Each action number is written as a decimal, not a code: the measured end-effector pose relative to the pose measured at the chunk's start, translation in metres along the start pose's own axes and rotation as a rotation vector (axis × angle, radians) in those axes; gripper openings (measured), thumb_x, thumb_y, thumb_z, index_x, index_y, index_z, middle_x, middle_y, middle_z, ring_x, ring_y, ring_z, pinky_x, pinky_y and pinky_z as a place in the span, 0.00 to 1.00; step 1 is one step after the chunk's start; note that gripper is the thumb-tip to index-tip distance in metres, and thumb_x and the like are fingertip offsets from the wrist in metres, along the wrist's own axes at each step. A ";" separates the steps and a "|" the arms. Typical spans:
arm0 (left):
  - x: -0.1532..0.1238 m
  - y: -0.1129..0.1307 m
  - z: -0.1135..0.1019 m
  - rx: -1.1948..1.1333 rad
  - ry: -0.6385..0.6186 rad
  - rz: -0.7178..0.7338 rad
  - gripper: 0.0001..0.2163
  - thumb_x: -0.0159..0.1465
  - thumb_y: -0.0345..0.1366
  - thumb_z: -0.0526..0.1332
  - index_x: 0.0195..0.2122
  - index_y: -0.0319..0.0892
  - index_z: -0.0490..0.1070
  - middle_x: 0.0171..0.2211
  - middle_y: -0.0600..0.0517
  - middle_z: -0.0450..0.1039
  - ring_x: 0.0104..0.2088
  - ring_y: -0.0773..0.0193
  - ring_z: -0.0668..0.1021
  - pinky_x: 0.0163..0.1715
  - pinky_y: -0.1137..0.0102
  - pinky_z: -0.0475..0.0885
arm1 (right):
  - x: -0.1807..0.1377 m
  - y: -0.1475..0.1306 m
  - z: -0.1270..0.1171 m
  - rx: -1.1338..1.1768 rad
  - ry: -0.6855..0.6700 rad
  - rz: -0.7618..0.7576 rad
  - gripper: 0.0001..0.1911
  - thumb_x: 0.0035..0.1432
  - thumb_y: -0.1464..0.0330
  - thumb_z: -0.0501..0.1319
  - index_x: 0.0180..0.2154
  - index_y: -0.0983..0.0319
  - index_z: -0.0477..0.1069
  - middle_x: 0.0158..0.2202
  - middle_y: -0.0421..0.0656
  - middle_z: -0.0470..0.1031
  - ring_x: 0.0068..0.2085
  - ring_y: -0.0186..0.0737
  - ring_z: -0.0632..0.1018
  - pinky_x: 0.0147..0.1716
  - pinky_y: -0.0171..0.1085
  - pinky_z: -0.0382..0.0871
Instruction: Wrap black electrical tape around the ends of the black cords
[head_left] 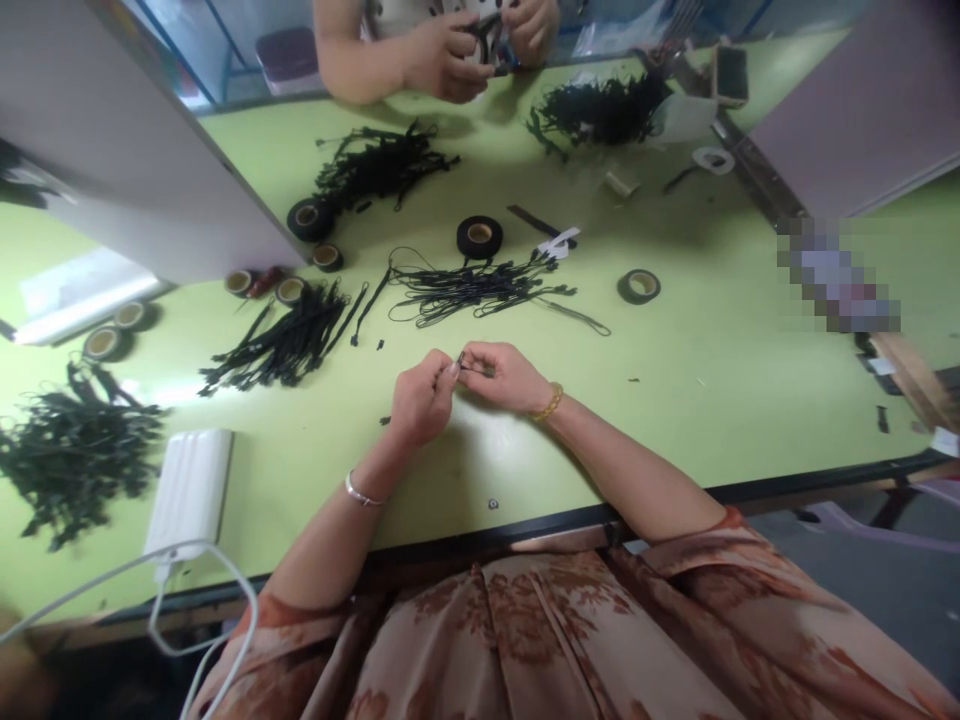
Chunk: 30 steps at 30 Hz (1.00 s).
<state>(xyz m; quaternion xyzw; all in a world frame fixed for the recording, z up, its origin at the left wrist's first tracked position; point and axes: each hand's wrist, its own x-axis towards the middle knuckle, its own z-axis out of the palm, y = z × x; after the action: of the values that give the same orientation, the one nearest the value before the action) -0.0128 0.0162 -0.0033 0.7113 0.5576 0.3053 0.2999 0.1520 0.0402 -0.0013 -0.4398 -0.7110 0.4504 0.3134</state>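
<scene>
My left hand (424,398) and my right hand (507,377) meet fingertip to fingertip over the green table. Pinched between both is a thin black cable (461,359), mostly hidden by the fingers. A small black connector end (385,421) shows beside my left wrist; whether it belongs to the same cable I cannot tell. Just beyond my hands lies a spread bunch of thin black cables (480,288), with a large roll of black tape (479,237) behind it. To the left is a pile of black wrapped cables (289,345).
Opposite, another person's hands (454,58) hold a dark tool. More black cable piles lie at far left (71,450), back left (379,165) and back right (600,108). A tape roll (639,286) sits right. A white power bank (191,485) with a white cord stands front left.
</scene>
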 end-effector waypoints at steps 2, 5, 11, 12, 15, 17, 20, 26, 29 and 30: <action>0.000 0.000 0.001 0.130 0.003 0.036 0.12 0.68 0.40 0.49 0.28 0.43 0.61 0.21 0.56 0.64 0.22 0.68 0.64 0.27 0.70 0.58 | 0.001 0.002 0.003 -0.081 0.018 -0.014 0.11 0.53 0.65 0.57 0.23 0.59 0.57 0.19 0.34 0.56 0.24 0.33 0.60 0.28 0.35 0.55; 0.001 -0.003 0.003 0.317 -0.010 0.071 0.12 0.68 0.39 0.47 0.28 0.43 0.61 0.23 0.53 0.67 0.24 0.65 0.66 0.27 0.69 0.57 | 0.002 0.002 0.006 -0.235 0.050 -0.029 0.11 0.52 0.68 0.56 0.22 0.59 0.55 0.19 0.35 0.58 0.26 0.35 0.62 0.31 0.36 0.55; 0.005 -0.011 0.005 0.470 -0.031 0.084 0.12 0.68 0.37 0.47 0.27 0.43 0.61 0.24 0.50 0.68 0.24 0.63 0.69 0.26 0.67 0.55 | 0.001 -0.004 0.012 -0.394 0.053 0.027 0.08 0.51 0.70 0.56 0.23 0.59 0.57 0.20 0.38 0.63 0.27 0.37 0.64 0.32 0.37 0.54; 0.004 -0.009 0.006 0.459 -0.011 0.101 0.12 0.68 0.37 0.48 0.27 0.43 0.61 0.23 0.51 0.68 0.23 0.64 0.68 0.26 0.67 0.55 | 0.002 -0.004 0.013 -0.419 0.053 0.033 0.07 0.51 0.70 0.56 0.23 0.60 0.59 0.20 0.38 0.64 0.27 0.38 0.65 0.32 0.37 0.54; -0.005 0.007 0.011 0.342 0.058 0.230 0.14 0.68 0.36 0.48 0.24 0.43 0.59 0.19 0.53 0.63 0.19 0.66 0.63 0.23 0.68 0.53 | 0.007 -0.001 0.014 -0.558 0.121 0.093 0.05 0.50 0.71 0.57 0.24 0.61 0.64 0.21 0.41 0.68 0.29 0.41 0.67 0.33 0.38 0.53; -0.013 0.021 0.016 0.187 0.083 0.371 0.15 0.68 0.38 0.48 0.24 0.43 0.60 0.19 0.54 0.62 0.19 0.68 0.62 0.22 0.69 0.54 | 0.009 0.003 0.012 -0.644 0.195 0.161 0.05 0.51 0.72 0.57 0.24 0.61 0.67 0.22 0.44 0.71 0.32 0.43 0.68 0.34 0.40 0.52; -0.015 0.028 0.016 -0.063 0.128 0.319 0.14 0.69 0.38 0.49 0.26 0.42 0.62 0.21 0.54 0.64 0.22 0.69 0.64 0.23 0.72 0.58 | 0.008 0.006 0.011 -0.665 0.194 0.131 0.07 0.55 0.69 0.57 0.27 0.62 0.71 0.24 0.45 0.74 0.34 0.44 0.70 0.35 0.40 0.52; 0.007 -0.004 -0.002 -0.600 0.080 -0.158 0.15 0.65 0.48 0.57 0.30 0.41 0.66 0.19 0.59 0.59 0.19 0.73 0.59 0.19 0.75 0.55 | -0.001 0.006 0.019 -0.885 0.178 -0.063 0.14 0.63 0.62 0.55 0.37 0.63 0.75 0.30 0.50 0.78 0.37 0.49 0.69 0.40 0.44 0.51; 0.011 -0.013 -0.002 -0.719 0.039 -0.253 0.18 0.62 0.51 0.60 0.28 0.41 0.66 0.17 0.60 0.56 0.17 0.74 0.57 0.17 0.75 0.52 | 0.001 0.012 0.021 -0.885 0.145 -0.151 0.21 0.66 0.62 0.53 0.54 0.68 0.70 0.31 0.50 0.79 0.35 0.48 0.68 0.39 0.44 0.53; 0.011 -0.014 -0.001 -0.737 0.032 -0.266 0.18 0.61 0.52 0.60 0.27 0.41 0.66 0.17 0.60 0.56 0.17 0.74 0.58 0.17 0.75 0.52 | 0.001 0.015 0.021 -0.871 0.142 -0.180 0.24 0.67 0.63 0.52 0.58 0.69 0.67 0.31 0.50 0.79 0.34 0.48 0.68 0.39 0.44 0.54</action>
<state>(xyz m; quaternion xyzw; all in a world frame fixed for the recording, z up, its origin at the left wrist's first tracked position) -0.0200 0.0300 -0.0119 0.4728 0.5025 0.4545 0.5633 0.1386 0.0366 -0.0231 -0.4968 -0.8465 0.0489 0.1851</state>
